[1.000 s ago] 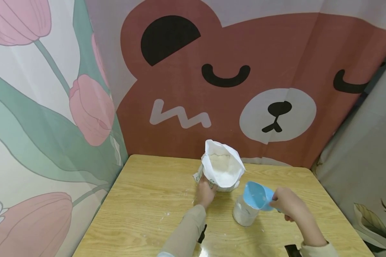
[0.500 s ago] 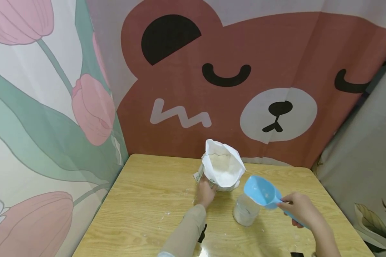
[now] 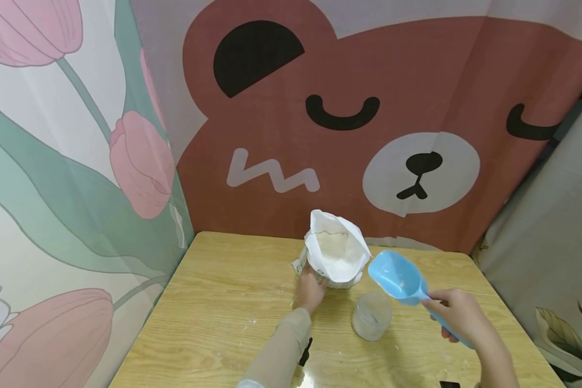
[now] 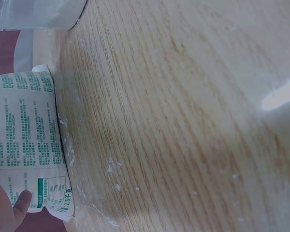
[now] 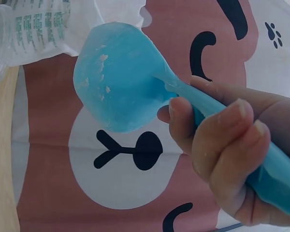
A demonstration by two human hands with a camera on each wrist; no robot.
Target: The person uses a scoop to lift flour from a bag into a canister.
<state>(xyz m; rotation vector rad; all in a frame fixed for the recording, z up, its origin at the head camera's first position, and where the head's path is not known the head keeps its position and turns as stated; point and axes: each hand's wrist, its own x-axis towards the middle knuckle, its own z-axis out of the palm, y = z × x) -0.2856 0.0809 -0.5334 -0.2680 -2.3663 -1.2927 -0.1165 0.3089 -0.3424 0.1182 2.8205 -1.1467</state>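
An opened white bag of flour (image 3: pixel 343 278) with green print stands tilted at the back of the table, pale powder showing inside. My left hand (image 3: pixel 310 291) holds its lower left side; in the left wrist view the thumb (image 4: pixel 22 203) lies on the printed wall and the other fingers are hidden. In my right hand (image 3: pixel 462 319) is the handle of a light blue scoop (image 3: pixel 397 276), raised to the right of the bag. Traces of powder cling to the scoop (image 5: pixel 116 82). Below and left of it, a clear jar (image 3: pixel 371 319) with whitish contents stands upright.
White specks lie scattered over the wooden table (image 3: pixel 223 312). A bear-print curtain (image 3: pixel 271 129) hangs directly behind it. A tulip-print curtain (image 3: pixel 68 188) stands on the left and a pale one (image 3: pixel 558 215) on the right.
The right hand has lifted the scoop away from the jar's mouth, moving up and slightly right, and turned it so its bowl faces upward. The left hand and the bag have stayed in place.
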